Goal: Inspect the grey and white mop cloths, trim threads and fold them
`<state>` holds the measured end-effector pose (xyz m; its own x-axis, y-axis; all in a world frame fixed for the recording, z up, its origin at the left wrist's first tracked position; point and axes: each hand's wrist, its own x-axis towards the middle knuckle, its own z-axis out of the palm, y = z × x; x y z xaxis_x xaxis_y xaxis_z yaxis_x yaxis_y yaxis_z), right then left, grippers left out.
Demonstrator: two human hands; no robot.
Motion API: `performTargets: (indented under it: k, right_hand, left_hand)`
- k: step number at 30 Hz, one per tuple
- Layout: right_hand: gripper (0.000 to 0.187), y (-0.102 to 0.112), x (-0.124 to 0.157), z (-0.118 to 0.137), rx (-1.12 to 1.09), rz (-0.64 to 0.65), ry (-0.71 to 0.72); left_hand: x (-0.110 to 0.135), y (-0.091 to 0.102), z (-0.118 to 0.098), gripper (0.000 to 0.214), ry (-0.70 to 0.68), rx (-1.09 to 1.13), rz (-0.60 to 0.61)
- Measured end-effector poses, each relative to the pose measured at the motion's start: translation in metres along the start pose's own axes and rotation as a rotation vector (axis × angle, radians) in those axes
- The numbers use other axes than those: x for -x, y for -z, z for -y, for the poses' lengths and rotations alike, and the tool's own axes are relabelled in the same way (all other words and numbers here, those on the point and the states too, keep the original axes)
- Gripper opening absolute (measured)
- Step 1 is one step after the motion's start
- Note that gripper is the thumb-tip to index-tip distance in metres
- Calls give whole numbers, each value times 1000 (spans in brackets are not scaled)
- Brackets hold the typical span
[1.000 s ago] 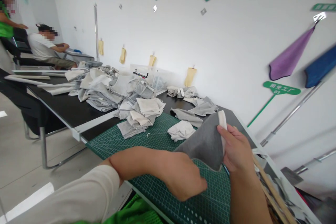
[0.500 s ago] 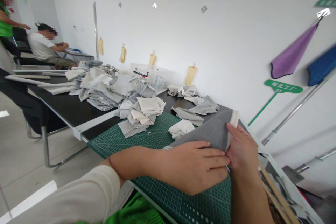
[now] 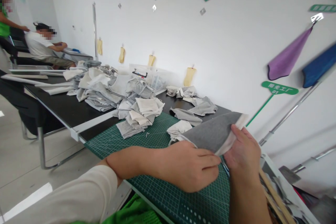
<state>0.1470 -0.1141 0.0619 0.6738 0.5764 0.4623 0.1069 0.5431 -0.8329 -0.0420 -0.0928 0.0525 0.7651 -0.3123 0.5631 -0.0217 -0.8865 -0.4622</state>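
At far left, a standing person (image 3: 5, 26) in green, then a seated person (image 3: 39, 47) in white shirt. Nearer, a black chair (image 3: 26, 99) beside a black table (image 3: 56, 101). On the table, long pale strips (image 3: 55, 89), then a heap of folded grey and white cloths (image 3: 102, 91), partly on a green gridded cutting mat (image 3: 102, 143). Behind the heap, a clear plastic box (image 3: 160, 81). Further right, a folded white cloth (image 3: 180, 127). Then the left hand (image 3: 194, 168), with bent fingers at the near edge of a grey cloth (image 3: 215, 131) — pinching or only supporting, impossible to tell. The grey cloth itself, raised above the mat, between both hands. Next, the right hand (image 3: 244, 147), with the white-banded edge gripped between thumb and fingers. At lower right, wooden strips (image 3: 275, 196); on the wall, a purple cloth (image 3: 290, 54) and a blue cloth (image 3: 319, 64).
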Motion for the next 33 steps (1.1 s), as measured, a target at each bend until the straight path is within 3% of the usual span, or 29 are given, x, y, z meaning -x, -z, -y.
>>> performTargets:
  k: [5,9,12,15,20,24,28,33]
  right_hand:
    - [19,-7,1,9,-198,-156,-67]
    - [18,-12,1,12,-323,-203,-46]
    - [18,-15,4,15,-348,-186,-21]
    - [17,-17,7,19,-362,-219,1]
    - [15,-17,12,23,-352,-284,46]
    - [16,-14,14,25,-374,-297,66]
    - [17,-12,16,28,-374,-291,142]
    - [15,-22,26,20,-341,-215,71]
  left_hand:
    - [-2,5,11,42,143,-125,-39]
    - [-4,-11,28,55,394,-169,-81]
    - [-3,-24,39,49,485,-75,-166]
    - [-1,-26,44,43,489,34,-189]
    - [0,-18,44,67,407,75,-61]
    - [-1,-19,46,61,416,81,-48]
    - [-1,-23,49,51,441,152,-173]
    - [2,-27,48,44,479,320,-382]
